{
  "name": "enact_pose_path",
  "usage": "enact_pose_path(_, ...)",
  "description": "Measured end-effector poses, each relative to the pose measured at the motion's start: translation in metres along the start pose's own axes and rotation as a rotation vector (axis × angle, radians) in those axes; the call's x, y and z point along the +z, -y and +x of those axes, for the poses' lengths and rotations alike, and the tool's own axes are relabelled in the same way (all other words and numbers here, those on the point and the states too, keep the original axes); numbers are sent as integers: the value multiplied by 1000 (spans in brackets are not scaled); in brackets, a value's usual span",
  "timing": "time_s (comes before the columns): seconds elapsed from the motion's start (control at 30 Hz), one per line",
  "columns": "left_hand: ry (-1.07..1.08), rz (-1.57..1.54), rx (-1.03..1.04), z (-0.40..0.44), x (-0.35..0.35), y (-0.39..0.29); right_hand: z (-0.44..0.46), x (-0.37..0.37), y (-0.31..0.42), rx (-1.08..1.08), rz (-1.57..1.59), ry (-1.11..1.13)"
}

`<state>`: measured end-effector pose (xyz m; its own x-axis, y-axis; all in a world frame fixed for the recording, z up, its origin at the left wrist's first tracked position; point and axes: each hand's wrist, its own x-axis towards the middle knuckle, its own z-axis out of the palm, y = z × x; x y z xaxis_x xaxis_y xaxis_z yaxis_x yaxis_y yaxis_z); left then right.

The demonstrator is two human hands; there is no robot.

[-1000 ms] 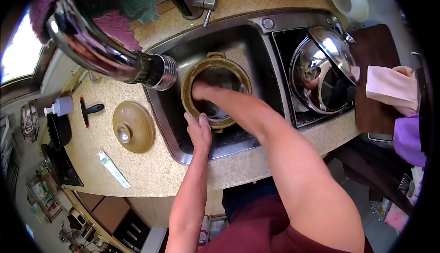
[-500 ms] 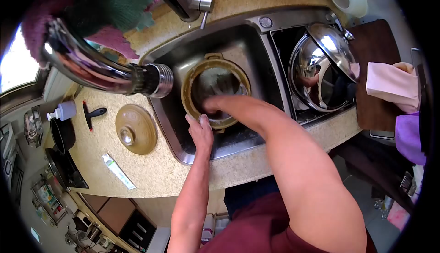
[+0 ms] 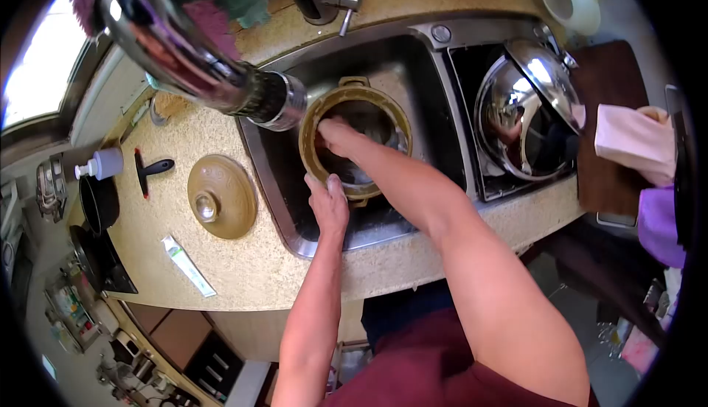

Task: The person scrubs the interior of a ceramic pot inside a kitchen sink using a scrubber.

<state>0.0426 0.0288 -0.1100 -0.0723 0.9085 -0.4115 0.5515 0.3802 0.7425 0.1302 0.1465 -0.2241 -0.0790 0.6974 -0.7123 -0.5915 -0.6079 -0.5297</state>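
A brown clay pot (image 3: 405,121) with small loop handles stands in the metal sink (image 3: 440,75). My left hand (image 3: 329,202) grips the near left side of its rim, thumb up. Inside the pot, my right hand (image 3: 338,136) is against the left inner wall with its fingers curled; whatever they hold, if anything, is hidden. Some cloudy liquid seems to lie at the pot's bottom. The pot's matching brown lid (image 3: 232,195), with a round knob, rests on the counter left of the sink.
A chrome faucet (image 3: 214,75) juts in close at upper left. Shiny metal lids or bowls (image 3: 509,116) fill the right basin beside a dark board (image 3: 612,82). On the left counter lie a white tube (image 3: 188,265), a black-handled scraper (image 3: 153,169) and a pump bottle (image 3: 103,164).
Inside the pot, my right hand has moved up and left along the wall. My left hand keeps its hold on the rim. The camera view has shifted slightly.
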Motion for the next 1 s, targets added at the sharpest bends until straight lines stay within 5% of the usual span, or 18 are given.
enact_pose_path(0.03,-10,-14,-6,3,2,-3,-25,1,16,-84,294,12)
enact_pose_path(0.1,-27,-4,46,-1,0,-9,-65,-5,25,-132,-546,220)
enact_pose_path(0.13,-88,19,134,2,4,2,-38,-22,-26,-266,-955,270)
enact_pose_path(0.17,-86,20,125,-3,3,7,-51,-28,-16,-115,-1458,343)
enact_pose_path(0.33,-3,-14,-13,1,1,5,-11,-19,16,-149,-1198,552)
enact_pose_path(0.43,-40,-42,42,7,4,3,-86,-12,22,-282,-1462,363)
enact_pose_path(0.5,-66,-40,64,2,1,7,-51,-37,12,-271,-1625,610)
enact_pose_path(0.57,-19,-2,-3,1,-3,-9,-35,-20,32,10,-1201,551)
enact_pose_path(0.6,72,-35,-140,-3,-9,-23,-33,-8,33,54,-446,153)
enact_pose_path(0.63,71,-35,-141,-1,-7,-17,1,-12,19,0,-360,-15)
enact_pose_path(0.7,-4,7,6,4,1,0,-10,-9,-9,-212,-1431,143)
enact_pose_path(0.77,-68,27,77,4,6,9,-4,-35,-28,-289,-1744,589)
enact_pose_path(0.83,-140,44,161,9,7,7,45,-24,-33,-130,-1580,398)
enact_pose_path(0.9,-11,-19,-47,3,-1,-5,41,-9,-14,78,-1218,54)
enact_pose_path(0.97,-10,0,-41,3,-3,-8,-1,-14,-13,89,-1021,-107)
enact_pose_path(1.0,-26,14,-9,2,-2,-7,-5,-29,-45,-147,-1172,-1)
